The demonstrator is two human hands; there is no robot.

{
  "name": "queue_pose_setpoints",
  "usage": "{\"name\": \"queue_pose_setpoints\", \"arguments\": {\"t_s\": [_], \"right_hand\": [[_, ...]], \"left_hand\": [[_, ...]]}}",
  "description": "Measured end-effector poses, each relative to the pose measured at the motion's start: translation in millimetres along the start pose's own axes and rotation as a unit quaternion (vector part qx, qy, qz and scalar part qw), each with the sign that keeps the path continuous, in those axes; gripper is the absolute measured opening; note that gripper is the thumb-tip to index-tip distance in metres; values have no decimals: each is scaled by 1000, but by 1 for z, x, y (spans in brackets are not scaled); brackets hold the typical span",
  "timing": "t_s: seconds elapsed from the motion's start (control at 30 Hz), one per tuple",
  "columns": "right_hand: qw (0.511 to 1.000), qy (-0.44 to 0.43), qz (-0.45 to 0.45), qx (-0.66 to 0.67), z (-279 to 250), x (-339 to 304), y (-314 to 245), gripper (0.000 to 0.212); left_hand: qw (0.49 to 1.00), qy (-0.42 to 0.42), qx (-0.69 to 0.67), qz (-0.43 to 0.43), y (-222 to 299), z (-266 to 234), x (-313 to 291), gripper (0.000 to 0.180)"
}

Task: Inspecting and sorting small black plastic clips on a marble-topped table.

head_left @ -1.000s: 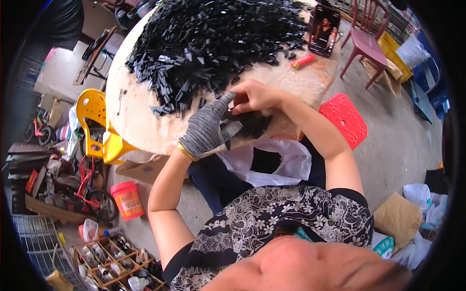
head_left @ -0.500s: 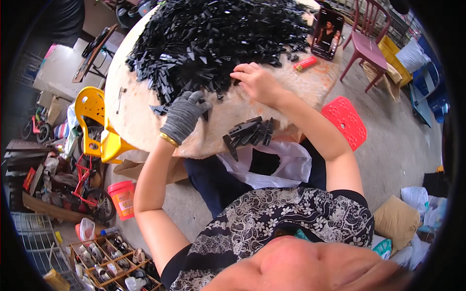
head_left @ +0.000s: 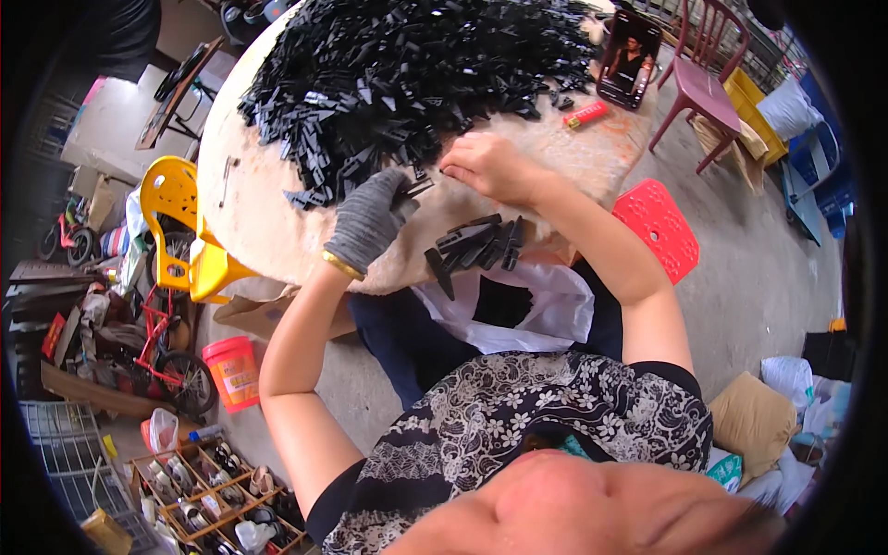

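Observation:
A big heap of black plastic pieces [head_left: 398, 83] covers the far part of the round table [head_left: 268, 236]. My left hand [head_left: 370, 217], in a grey knit glove, is closed on a small black plastic piece [head_left: 419, 188] at the heap's near edge. My right hand [head_left: 492, 168] is bare, its fingers pinched together just right of that piece. Whatever may be between those fingertips is hidden. Nearer me, a small pile of longer black pieces [head_left: 476, 242] lies at the table's front edge, above an open white plastic bag [head_left: 564, 310] on my lap.
A phone [head_left: 631, 60] stands at the table's far right, beside a red lighter-like tube [head_left: 585, 115]. A thin metal tool [head_left: 228, 180] lies at the left. Around the table are a yellow chair [head_left: 171, 217], a red stool [head_left: 659, 231], a maroon chair [head_left: 703, 92] and a red bucket [head_left: 231, 375].
My left hand has moved right and now has a black piece showing at its fingertips. My right hand has come slightly nearer, its fingers drawn together.

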State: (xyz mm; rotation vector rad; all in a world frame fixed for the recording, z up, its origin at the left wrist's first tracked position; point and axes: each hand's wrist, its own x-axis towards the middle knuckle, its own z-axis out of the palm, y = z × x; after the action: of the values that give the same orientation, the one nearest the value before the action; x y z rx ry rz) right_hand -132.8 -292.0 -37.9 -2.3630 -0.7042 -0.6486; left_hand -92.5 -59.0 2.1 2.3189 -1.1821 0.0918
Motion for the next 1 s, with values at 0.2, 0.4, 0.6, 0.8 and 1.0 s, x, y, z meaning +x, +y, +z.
{"name": "queue_pose_setpoints", "arguments": {"t_s": [0.2, 0.4, 0.6, 0.8, 1.0], "right_hand": [[999, -3, 26, -27, -3, 1, -9, 11], [1000, 7, 30, 1, -5, -4, -4, 16], [993, -27, 12, 117, -8, 2, -15, 31], [991, -46, 35, 117, 0, 1, -12, 24], [998, -44, -22, 47, 12, -4, -5, 20]], "left_hand": [[999, -27, 24, 8, -5, 4, -2, 23], [999, 0, -7, -36, 5, 7, 1, 26], [883, -78, -387, -254, 9, 4, 2, 24], [922, -113, -318, -188, 19, 7, 5, 25], [962, -116, 234, 83, 19, 13, -2, 32]]}}
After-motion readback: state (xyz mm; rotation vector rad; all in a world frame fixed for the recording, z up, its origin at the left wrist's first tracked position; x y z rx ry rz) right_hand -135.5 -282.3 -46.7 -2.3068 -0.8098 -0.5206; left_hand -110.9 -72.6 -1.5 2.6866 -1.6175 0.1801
